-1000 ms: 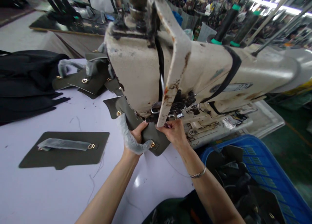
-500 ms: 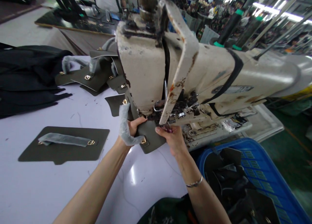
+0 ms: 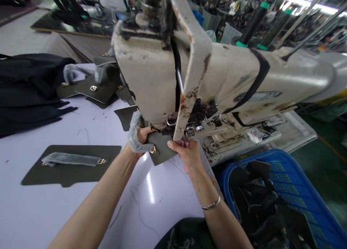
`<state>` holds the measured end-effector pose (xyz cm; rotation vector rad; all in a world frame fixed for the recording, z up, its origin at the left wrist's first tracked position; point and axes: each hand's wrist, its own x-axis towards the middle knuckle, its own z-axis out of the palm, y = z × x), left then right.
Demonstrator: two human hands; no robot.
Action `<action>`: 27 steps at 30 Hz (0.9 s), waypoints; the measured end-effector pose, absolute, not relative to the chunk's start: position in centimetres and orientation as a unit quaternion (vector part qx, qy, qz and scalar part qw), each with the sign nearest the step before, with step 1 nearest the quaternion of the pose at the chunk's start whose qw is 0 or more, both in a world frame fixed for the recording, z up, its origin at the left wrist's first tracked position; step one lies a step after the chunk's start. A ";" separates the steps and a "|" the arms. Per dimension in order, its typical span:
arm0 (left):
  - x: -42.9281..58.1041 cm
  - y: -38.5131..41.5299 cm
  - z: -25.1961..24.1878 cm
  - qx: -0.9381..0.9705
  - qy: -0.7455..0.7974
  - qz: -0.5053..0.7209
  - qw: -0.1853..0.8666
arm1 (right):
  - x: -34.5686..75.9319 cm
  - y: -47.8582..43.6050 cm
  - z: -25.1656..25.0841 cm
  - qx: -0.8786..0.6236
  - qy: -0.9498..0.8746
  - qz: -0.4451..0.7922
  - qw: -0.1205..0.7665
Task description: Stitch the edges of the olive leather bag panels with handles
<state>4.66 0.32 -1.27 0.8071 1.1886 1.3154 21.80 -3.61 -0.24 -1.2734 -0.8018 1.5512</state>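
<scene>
A dark olive bag panel (image 3: 162,147) lies under the sewing machine's head (image 3: 151,82), its near corner sticking out toward me. Its handle (image 3: 133,137), wrapped in clear plastic, arches over my left hand and ends at a gold buckle. My left hand (image 3: 141,136) grips the panel's left side, its thumb close to the needle area; the other fingers are partly hidden. At the right edge my right hand (image 3: 189,155) pinches the panel, thumb on top. Something small, pink and metal, shows by its fingers, too hidden to name.
Another olive panel with a wrapped handle (image 3: 73,171) lies flat on the white table (image 3: 130,213). Behind it are a pile of similar panels (image 3: 104,84) and black fabric pieces (image 3: 29,86). A blue basket (image 3: 284,166) of dark pieces stands at the right.
The view has shifted slightly, so the machine and both hands appear a little further left. Both hands still hold the panel under the machine head.
</scene>
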 end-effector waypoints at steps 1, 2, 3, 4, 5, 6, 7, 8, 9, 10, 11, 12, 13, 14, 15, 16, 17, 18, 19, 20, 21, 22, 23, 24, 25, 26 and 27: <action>4.4 0.4 -1.4 0.339 0.503 0.551 0.574 | 22.1 -4.2 -0.1 -0.512 -0.323 0.645 0.466; 4.1 0.6 -1.6 0.331 0.499 0.540 0.591 | 22.4 -4.8 0.0 -0.503 -0.317 0.661 0.458; 3.9 0.7 -1.7 0.323 0.494 0.527 0.611 | 22.7 -5.4 0.1 -0.496 -0.309 0.676 0.449; 3.7 0.8 -1.9 0.319 0.494 0.516 0.623 | 23.0 -6.0 0.2 -0.490 -0.300 0.689 0.442; 3.5 1.0 -2.2 0.317 0.494 0.507 0.631 | 23.2 -6.6 0.3 -0.487 -0.293 0.697 0.438; 3.4 1.2 -2.4 0.315 0.492 0.503 0.637 | 23.3 -7.0 0.4 -0.488 -0.288 0.699 0.437; 3.2 1.3 -2.7 0.312 0.488 0.501 0.642 | 23.4 -7.3 0.5 -0.493 -0.284 0.697 0.437; 3.1 1.4 -3.0 0.311 0.484 0.500 0.647 | 23.5 -7.5 0.6 -0.500 -0.281 0.692 0.438; 3.0 1.5 -3.3 0.308 0.480 0.499 0.653 | 23.4 -7.6 0.7 -0.506 -0.279 0.688 0.439; 3.0 1.6 -3.5 0.304 0.476 0.496 0.659 | 23.4 -7.6 0.8 -0.512 -0.277 0.685 0.437; 3.0 1.6 -3.5 0.300 0.475 0.492 0.666 | 23.4 -7.5 0.9 -0.517 -0.276 0.683 0.435; 3.0 1.6 -3.5 0.295 0.477 0.491 0.667 | 23.4 -7.4 1.0 -0.522 -0.275 0.682 0.432; 3.0 1.5 -3.3 0.293 0.481 0.491 0.665 | 23.3 -7.3 1.0 -0.524 -0.273 0.684 0.428; 3.1 1.5 -3.0 0.294 0.484 0.493 0.661 | 23.3 -7.1 1.0 -0.522 -0.272 0.688 0.424; 3.2 1.4 -2.6 0.297 0.486 0.494 0.657 | 23.3 -6.9 1.0 -0.518 -0.267 0.696 0.420; 3.3 1.3 -2.2 0.302 0.486 0.495 0.653 | 23.2 -6.7 0.9 -0.511 -0.261 0.706 0.415; 3.4 1.2 -1.7 0.305 0.485 0.495 0.653 | 23.1 -6.5 0.8 -0.503 -0.252 0.717 0.412; 3.5 1.1 -1.4 0.304 0.485 0.493 0.656 | 23.1 -6.3 0.7 -0.493 -0.243 0.730 0.406; 3.6 1.0 -1.1 0.301 0.485 0.490 0.659 | 23.0 -6.1 0.6 -0.486 -0.233 0.742 0.399; 3.7 1.0 -0.9 0.296 0.486 0.489 0.661 | 22.9 -6.0 0.4 -0.482 -0.227 0.750 0.393; 3.7 1.0 -0.9 0.293 0.488 0.488 0.662 | 22.7 -5.9 0.3 -0.482 -0.226 0.751 0.390; 3.7 0.9 -0.9 0.296 0.491 0.487 0.659 | 22.6 -5.9 0.2 -0.490 -0.235 0.741 0.394; 3.7 0.9 -1.0 0.303 0.494 0.488 0.653 | 22.5 -6.0 0.1 -0.507 -0.256 0.717 0.404; 3.7 0.9 -1.1 0.311 0.498 0.489 0.646 | 22.4 -6.1 0.1 -0.531 -0.290 0.680 0.415; 3.7 0.9 -1.2 0.322 0.503 0.490 0.635 | 22.3 -6.2 0.0 -0.556 -0.335 0.631 0.424; 3.6 0.8 -1.1 0.338 0.511 0.495 0.616 | 22.3 -6.4 0.0 -0.581 -0.383 0.578 0.427; 3.6 0.8 -1.0 0.354 0.518 0.498 0.598 | 22.2 -6.6 -0.1 -0.600 -0.423 0.531 0.423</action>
